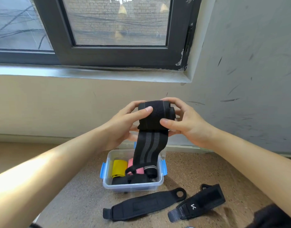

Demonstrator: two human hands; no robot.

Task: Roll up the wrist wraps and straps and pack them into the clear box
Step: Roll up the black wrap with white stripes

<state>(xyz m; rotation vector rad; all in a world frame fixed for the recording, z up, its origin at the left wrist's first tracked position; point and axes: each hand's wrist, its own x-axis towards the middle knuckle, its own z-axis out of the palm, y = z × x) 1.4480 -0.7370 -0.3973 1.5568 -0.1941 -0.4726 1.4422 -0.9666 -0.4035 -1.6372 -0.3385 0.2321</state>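
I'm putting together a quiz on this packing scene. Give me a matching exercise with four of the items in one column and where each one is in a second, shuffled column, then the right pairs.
Items
1. grey-striped black wrap
2. yellow roll
3. long black strap
4. strap with white logo

Places
A. on the floor, just in front of the clear box
B. held, partly rolled, by the left hand and right hand
C. on the floor, farthest right
D. inside the clear box, left side

Pairs: 1-B, 2-D, 3-A, 4-C
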